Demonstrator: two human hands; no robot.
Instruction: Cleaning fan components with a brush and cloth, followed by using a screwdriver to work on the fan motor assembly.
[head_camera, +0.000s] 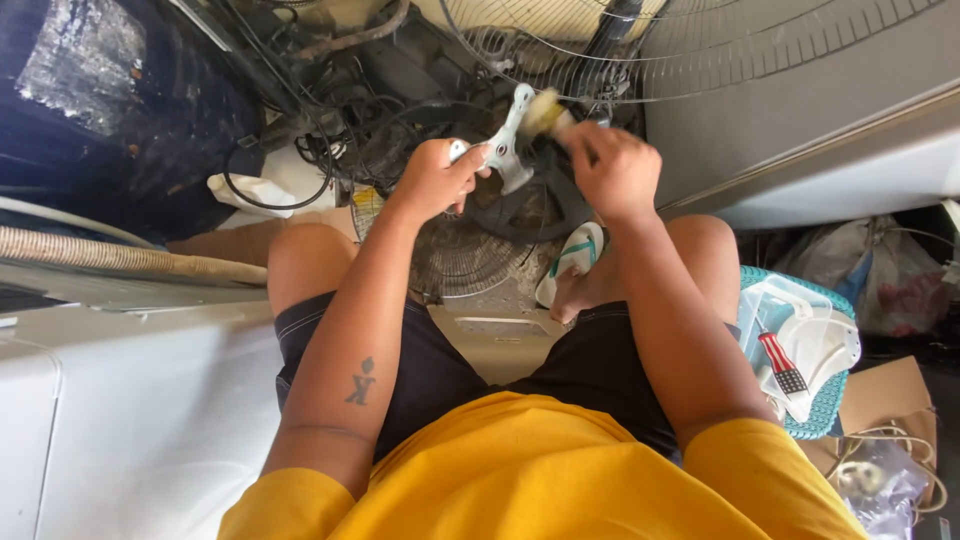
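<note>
Bracket (507, 140) gripped by left hand (432, 180) fingers — right hand (612, 170) grips brush (545, 112); clutter close.

Both forearms reach forward and down from the shoulders, converging ahead of the knees. The left hand (432, 180) is raised with the wrist bent slightly, fingers curled shut in a pinch, thumb and fingertips pointing toward the right. The left forearm is bare and bears a small dark tattoo on its inner side. The right hand (610, 170) sits just beside it at about the same height, back of the hand up, fingers folded into a closed grip. The two hands are near each other but not touching.
</note>
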